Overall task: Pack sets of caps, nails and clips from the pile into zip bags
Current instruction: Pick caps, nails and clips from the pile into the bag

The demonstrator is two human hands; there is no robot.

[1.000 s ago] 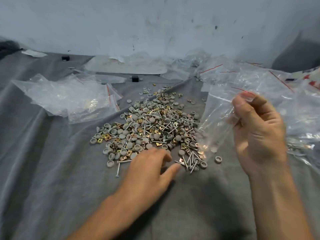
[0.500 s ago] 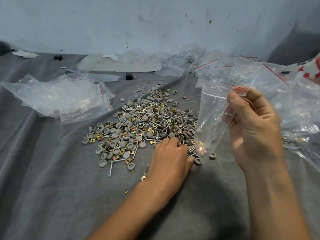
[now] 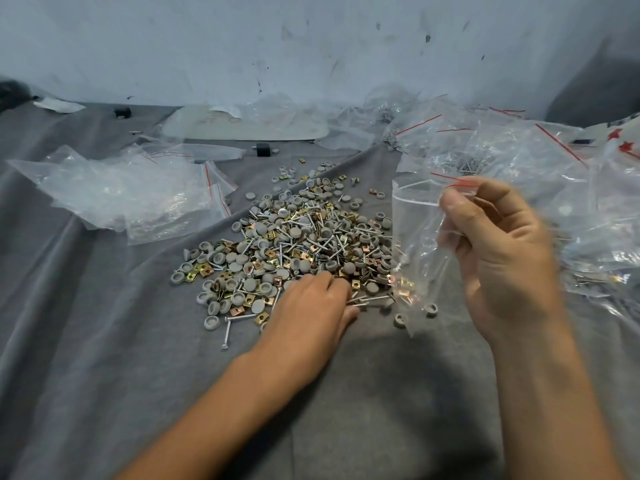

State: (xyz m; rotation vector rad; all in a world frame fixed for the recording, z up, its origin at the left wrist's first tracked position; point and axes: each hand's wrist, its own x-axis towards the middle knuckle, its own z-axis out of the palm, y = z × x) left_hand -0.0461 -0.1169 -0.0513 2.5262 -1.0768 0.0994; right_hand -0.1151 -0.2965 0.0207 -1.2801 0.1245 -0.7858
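Our right hand pinches the zip bag open beside the pile; our left hand fingers curl over nails, grip unclear. We should lift them together, points down.

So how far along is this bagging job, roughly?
Some is done: clear zip bags already holding hardware lie heaped at the right. In hand: the right hand holds a clear red-striped zip bag up while the left hand picks at the pile of grey caps, silver nails and brass clips. Left: that large pile, and the empty bags on the left.
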